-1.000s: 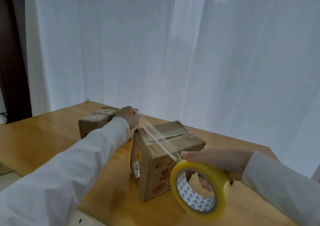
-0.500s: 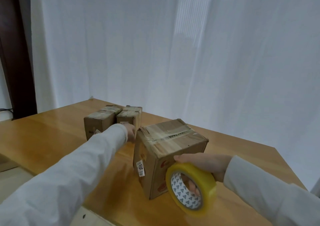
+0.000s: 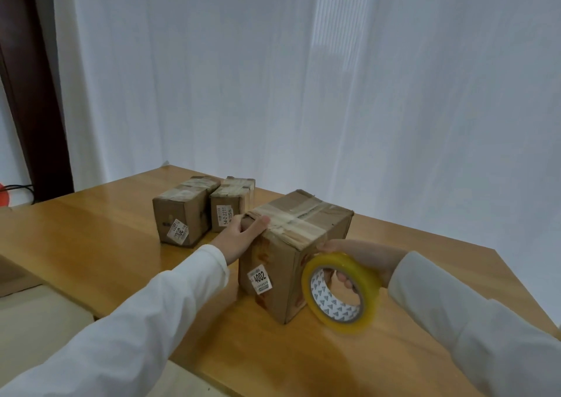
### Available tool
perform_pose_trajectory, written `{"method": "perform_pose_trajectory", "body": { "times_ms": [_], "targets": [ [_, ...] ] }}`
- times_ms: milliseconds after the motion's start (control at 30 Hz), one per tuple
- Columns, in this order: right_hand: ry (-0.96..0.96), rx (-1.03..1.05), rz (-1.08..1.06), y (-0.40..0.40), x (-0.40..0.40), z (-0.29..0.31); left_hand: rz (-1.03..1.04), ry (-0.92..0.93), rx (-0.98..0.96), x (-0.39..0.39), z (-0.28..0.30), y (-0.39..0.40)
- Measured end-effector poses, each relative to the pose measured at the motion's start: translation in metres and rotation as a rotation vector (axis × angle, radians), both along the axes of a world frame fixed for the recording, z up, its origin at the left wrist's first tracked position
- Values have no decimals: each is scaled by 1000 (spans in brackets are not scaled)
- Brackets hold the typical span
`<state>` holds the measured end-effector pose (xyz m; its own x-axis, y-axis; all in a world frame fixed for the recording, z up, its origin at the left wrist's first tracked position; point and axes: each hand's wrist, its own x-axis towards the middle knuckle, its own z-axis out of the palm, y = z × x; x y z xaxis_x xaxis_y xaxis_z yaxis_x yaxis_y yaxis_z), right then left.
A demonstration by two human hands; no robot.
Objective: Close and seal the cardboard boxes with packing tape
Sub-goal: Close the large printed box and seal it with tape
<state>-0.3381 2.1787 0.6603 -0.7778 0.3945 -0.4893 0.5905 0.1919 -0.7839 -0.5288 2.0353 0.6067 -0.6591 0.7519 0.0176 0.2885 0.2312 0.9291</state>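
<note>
Three taped boxes and a tape roll

The big box (image 3: 291,254), flaps shut and taped across, stands upright with a "4002" label. The yellow tape roll (image 3: 341,293) stands on edge just right of it. Two small taped boxes (image 3: 182,214) (image 3: 231,203) sit together behind its left.

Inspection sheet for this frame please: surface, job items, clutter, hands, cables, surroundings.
Surface: wooden table, glossy.
Job's things: large box labelled 4002, flaps closed, tape across its top; tape roll upright beside it; two small boxes behind, side by side, tops taped.
Clutter: nothing seen.
Hands: left hand grips the large box's top far edge, thumb on top; right hand has its grip on the tape roll, fingers through the core.
Cables: dark cable at far left.
Surroundings: white curtain, dark post.
</note>
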Motion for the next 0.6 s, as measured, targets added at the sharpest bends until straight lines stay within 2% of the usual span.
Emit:
{"method": "perform_pose_trajectory", "body": {
  "times_ms": [67, 100, 200, 267, 367, 467, 600],
  "targets": [
    [-16, -8, -25, 2, -1, -1, -10, 22, 53, 9, -7, -1],
    [-14, -7, -36, 5, -2, -4, -3, 139, 88, 13, -10, -1],
    [-1, -5, -43, 9, -6, -8, 39, 652, 69, 18, -4, 3],
    [4, -9, -28, 10, -9, -8, -5, 805, -51, 13, 4, 9],
    [34, -13, -8, 14, -13, -10, -67, 794, -116, 4, 6, 15],
    [112, -51, -43, 20, -13, -21, -6, 746, 34, 2, -8, 17],
    [245, -221, -58, 28, -7, -33, 125, 668, 167, 6, -22, 25]
  ]
}}
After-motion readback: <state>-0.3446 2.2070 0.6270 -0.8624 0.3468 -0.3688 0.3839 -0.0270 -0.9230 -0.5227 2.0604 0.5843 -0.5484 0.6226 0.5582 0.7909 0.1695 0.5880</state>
